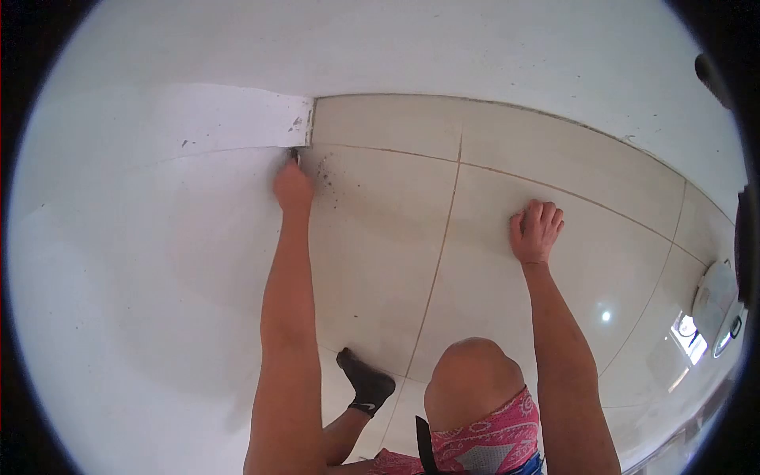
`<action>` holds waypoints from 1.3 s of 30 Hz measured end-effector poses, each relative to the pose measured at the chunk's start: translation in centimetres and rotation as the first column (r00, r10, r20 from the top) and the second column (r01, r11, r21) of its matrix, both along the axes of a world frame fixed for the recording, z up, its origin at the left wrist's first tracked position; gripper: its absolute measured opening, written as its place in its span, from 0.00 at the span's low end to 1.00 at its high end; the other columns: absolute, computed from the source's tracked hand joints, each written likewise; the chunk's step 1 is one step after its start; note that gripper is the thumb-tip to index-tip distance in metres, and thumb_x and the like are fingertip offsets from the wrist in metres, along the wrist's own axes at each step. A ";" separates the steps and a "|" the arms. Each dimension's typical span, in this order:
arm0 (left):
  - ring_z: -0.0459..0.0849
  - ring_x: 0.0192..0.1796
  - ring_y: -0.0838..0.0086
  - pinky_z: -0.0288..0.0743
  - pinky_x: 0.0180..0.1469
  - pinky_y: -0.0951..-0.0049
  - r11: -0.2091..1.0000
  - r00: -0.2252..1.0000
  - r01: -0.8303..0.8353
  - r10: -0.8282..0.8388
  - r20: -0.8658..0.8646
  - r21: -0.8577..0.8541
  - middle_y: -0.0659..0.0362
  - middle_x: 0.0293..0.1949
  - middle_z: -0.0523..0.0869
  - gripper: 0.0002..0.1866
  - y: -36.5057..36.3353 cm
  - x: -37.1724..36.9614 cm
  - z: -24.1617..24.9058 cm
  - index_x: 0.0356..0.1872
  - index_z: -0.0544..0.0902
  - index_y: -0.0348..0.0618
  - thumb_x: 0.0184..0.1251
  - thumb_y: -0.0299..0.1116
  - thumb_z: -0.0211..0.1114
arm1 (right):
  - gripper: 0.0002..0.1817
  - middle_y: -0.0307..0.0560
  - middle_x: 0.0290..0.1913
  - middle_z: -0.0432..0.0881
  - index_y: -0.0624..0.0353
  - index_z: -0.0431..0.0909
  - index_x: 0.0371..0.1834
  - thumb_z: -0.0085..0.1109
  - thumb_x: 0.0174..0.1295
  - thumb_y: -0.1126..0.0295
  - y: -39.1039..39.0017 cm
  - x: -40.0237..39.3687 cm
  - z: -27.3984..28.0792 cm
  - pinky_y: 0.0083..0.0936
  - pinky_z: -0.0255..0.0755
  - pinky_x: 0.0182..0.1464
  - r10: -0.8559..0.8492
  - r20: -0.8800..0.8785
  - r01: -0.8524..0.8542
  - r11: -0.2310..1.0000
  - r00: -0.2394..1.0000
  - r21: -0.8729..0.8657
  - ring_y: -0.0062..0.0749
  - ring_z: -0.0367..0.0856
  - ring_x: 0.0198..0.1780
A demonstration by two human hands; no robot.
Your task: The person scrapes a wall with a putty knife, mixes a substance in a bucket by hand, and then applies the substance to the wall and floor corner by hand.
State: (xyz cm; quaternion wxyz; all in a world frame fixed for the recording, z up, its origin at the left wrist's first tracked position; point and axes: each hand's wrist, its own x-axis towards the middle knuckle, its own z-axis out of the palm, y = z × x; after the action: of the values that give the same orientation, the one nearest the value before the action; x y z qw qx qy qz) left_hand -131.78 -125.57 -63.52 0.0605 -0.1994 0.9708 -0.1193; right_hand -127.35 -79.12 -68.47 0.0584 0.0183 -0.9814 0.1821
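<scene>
My left hand (294,188) is closed around a small, partly hidden tool (294,154) with a dark end; its kind cannot be made out. That end touches the bottom corner of a white wall (245,119), where the wall meets the tiled floor. Dark crumbs (327,172) lie on the tile just right of this hand. Further right, my right hand (538,227) rests on the floor in a fist, with nothing visible in it. Grey marks and chipped paint (297,124) show on the wall's edge above my left hand.
Cream floor tiles (380,237) with brown joints spread below me. A white wall (507,55) runs along the far side. My bent knee (473,380) and a foot in a black sock (368,385) are close by. A round white object (715,293) stands at far right.
</scene>
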 end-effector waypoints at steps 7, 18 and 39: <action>0.85 0.39 0.53 0.78 0.43 0.55 0.998 0.994 -0.058 0.057 0.093 0.009 0.46 0.33 0.85 0.06 1.4 -0.1 1.8 0.33 0.79 0.38 0.56 0.29 0.60 | 0.13 0.48 0.39 0.68 0.54 0.69 0.40 0.55 0.51 0.65 0.2 -0.2 0.1 0.43 0.60 0.42 0.008 -0.012 -0.008 1.000 1.000 -0.017 0.46 0.65 0.42; 0.84 0.40 0.46 0.77 0.44 0.53 0.976 0.992 -0.127 0.124 0.030 0.176 0.43 0.34 0.85 0.12 -1.4 -0.9 3.3 0.37 0.82 0.33 0.55 0.32 0.63 | 0.14 0.48 0.40 0.68 0.55 0.69 0.40 0.56 0.51 0.65 0.3 -0.1 -0.1 0.42 0.60 0.42 0.005 -0.008 -0.005 1.000 1.000 0.004 0.45 0.65 0.42; 0.84 0.40 0.52 0.78 0.42 0.55 0.992 0.999 0.048 -0.048 -0.006 0.114 0.47 0.41 0.84 0.20 2.9 1.2 1.1 0.52 0.78 0.40 0.54 0.25 0.58 | 0.12 0.49 0.39 0.67 0.55 0.68 0.38 0.54 0.52 0.65 -0.2 0.2 0.4 0.43 0.60 0.42 0.008 0.013 -0.009 1.000 1.000 0.018 0.46 0.65 0.42</action>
State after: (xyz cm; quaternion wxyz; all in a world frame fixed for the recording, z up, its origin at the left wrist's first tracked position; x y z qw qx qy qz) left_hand -130.56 -122.68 -62.46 0.0673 -0.1723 0.9806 -0.0646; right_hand -127.14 -79.30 -68.03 0.0512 0.0219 -0.9832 0.1737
